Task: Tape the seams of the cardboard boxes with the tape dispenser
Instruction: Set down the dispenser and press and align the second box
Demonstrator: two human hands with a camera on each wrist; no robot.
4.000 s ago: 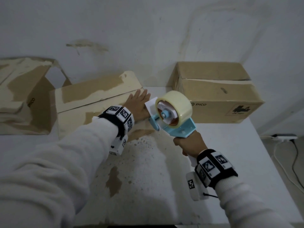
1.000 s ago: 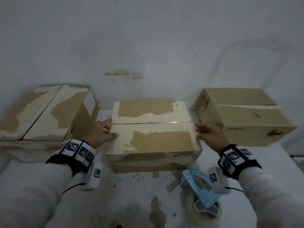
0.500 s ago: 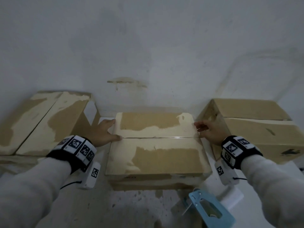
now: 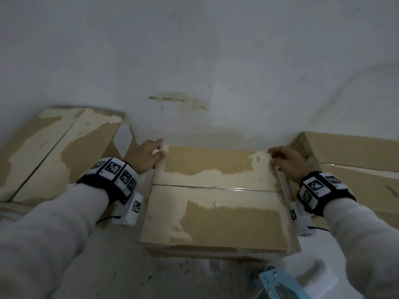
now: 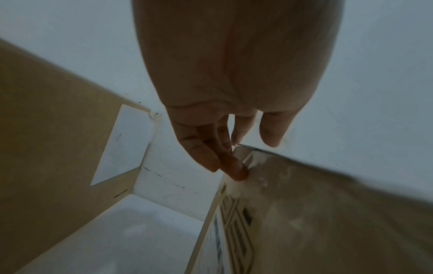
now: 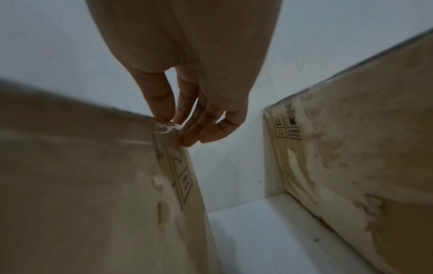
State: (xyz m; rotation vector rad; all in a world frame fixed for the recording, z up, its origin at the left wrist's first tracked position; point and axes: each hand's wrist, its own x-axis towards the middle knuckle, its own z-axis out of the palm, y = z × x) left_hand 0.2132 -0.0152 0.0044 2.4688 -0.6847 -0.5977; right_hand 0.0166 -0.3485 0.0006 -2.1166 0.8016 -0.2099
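The middle cardboard box [image 4: 216, 212] lies flaps-shut on the white table, with a glossy strip along its centre seam [image 4: 216, 187]. My left hand [image 4: 158, 148] touches its far left corner, thumb on top and fingers down the side; the left wrist view shows those fingers [image 5: 234, 166] fairly straight against the box corner [image 5: 328, 213]. At the far right corner my right hand [image 4: 273, 155] rests the same way, its fingertips [image 6: 185, 135] on the box edge [image 6: 70, 166]. The blue tape dispenser [image 4: 278, 285] lies on the table near the bottom edge, unheld and partly cut off.
Another worn box [image 4: 54, 152] stands at the left, close to my left wrist, its side [image 5: 46, 139] visible. A third box [image 4: 356, 169] stands at the right, its end [image 6: 363, 148] facing the gap. The wall [image 4: 205, 72] is just behind all the boxes.
Four seconds ago my right hand held the dispenser; now it lies on the table. In the last second both hands slid along the middle box's sides from the seam ends to its far corners.
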